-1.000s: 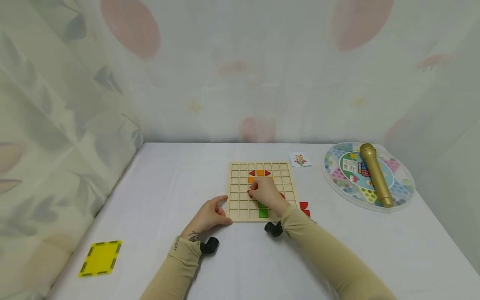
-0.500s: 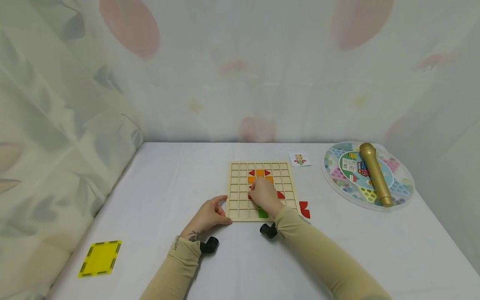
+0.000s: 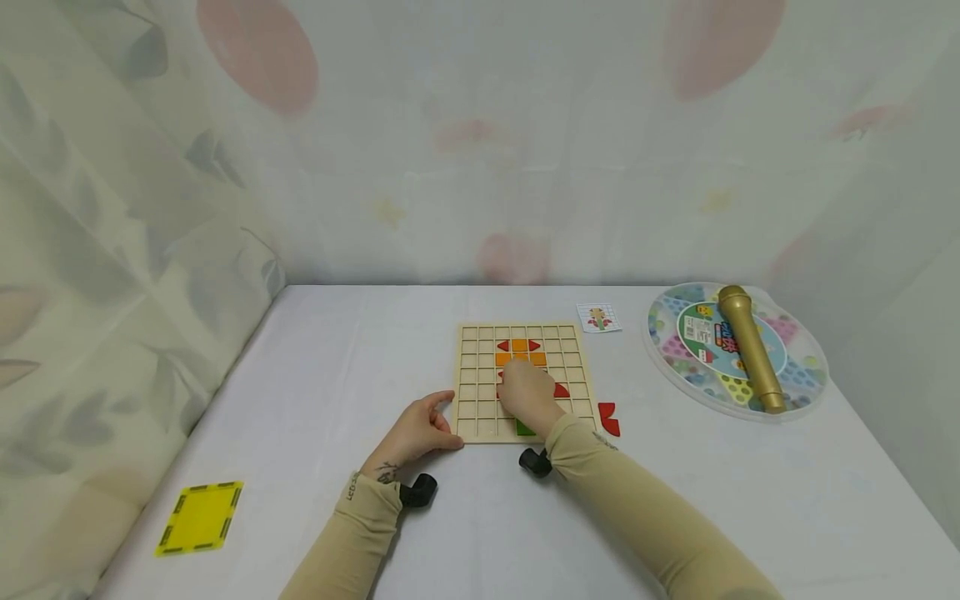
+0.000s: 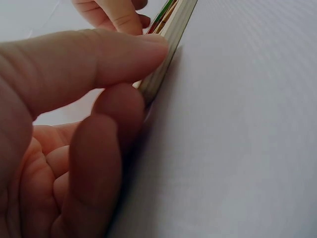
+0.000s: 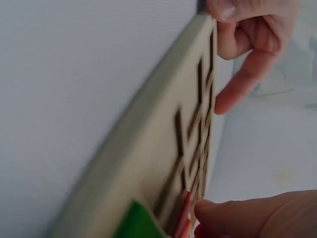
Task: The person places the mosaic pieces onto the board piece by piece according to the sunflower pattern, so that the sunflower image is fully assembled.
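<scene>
A pale wooden grid board lies on the white table, with red, orange and green tiles set in its squares. My left hand holds its near left corner, thumb against the front edge and index finger along the left side. Over the middle of the board, my right hand has its fingertips down at a red tile, which is mostly hidden by the hand in the head view. A green tile shows below that hand, and a red rounded tile to its right.
Loose red tiles lie just right of the board. A small pattern card sits behind it. At the back right, a gold microphone rests on a round colourful case. A yellow square lies front left.
My right hand has shifted slightly left and lowered its fingertips at the red tile, uncovering the red rounded tile to its right. My left hand stays at the board's corner.
</scene>
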